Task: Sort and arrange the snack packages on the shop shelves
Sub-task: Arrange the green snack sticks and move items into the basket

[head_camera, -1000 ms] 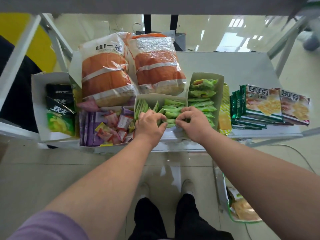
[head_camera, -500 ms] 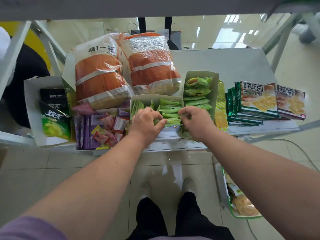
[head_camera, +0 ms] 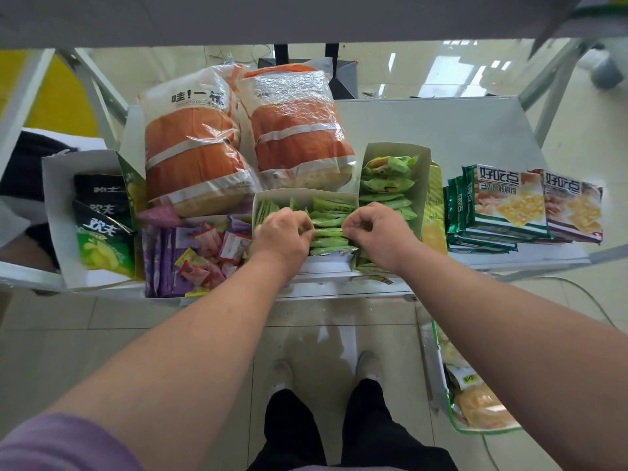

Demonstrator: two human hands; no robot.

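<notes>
**Two hands tidying the green packets**

Many small flat green snack packets (head_camera: 328,222) lie in a row in the open grey card box (head_camera: 299,194) at the front middle of the white metal shelf (head_camera: 441,130). Your left hand (head_camera: 283,234) and right hand (head_camera: 379,232) both sit in that box, fingers curled down onto the packets. You seem to be pinching their two ends, but your fingertips are hidden, so I cannot tell for sure.

A second ago your hands were almost touching. Now they are a little apart, and more of the row shows between them. I think you are squaring the row up, and it looks nearly neat.

Just to the right, a taller card box of green wrapped snacks (head_camera: 387,178) touches your right wrist. Right behind stand two big clear bags of orange bread (head_camera: 244,137), leaning close to the box wall. To the left is a tray of purple and pink sweets (head_camera: 193,253). Far right lies a stack of green cracker packs (head_camera: 503,205). The side boxes crowd your hands, so move gently.
</notes>
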